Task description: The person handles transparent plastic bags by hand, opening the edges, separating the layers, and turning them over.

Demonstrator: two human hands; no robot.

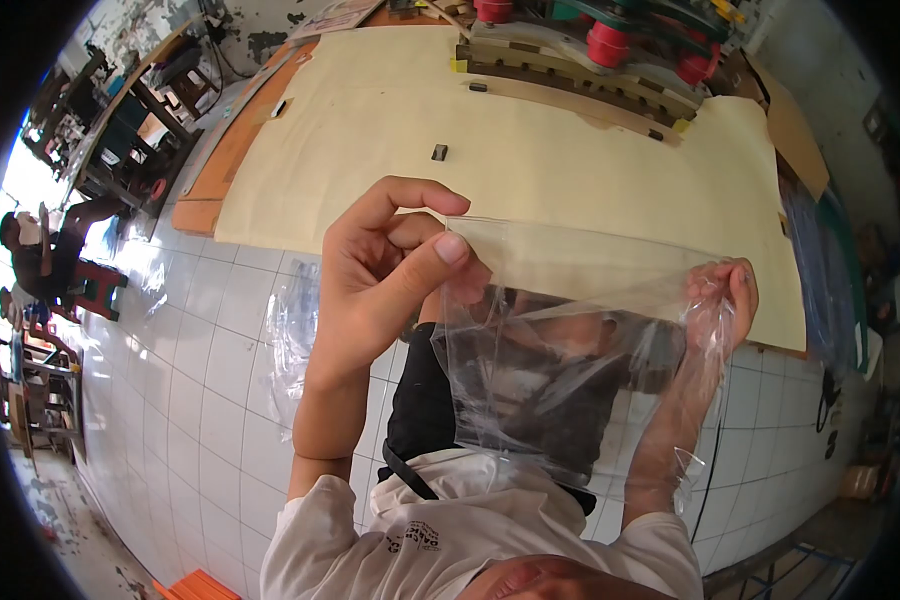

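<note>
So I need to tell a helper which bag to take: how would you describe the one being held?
Start at the wide tan sheet covering the workbench. Just in front of it, the left hand and right hand stretch a clear plastic bag between them. Unlike the crumpled plastic lying on the tiles, it is held up.

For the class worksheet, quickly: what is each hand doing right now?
Left hand: closed, pinching the top left corner of the plastic bag.
Right hand: closed, gripping the bag's top right corner.
</note>
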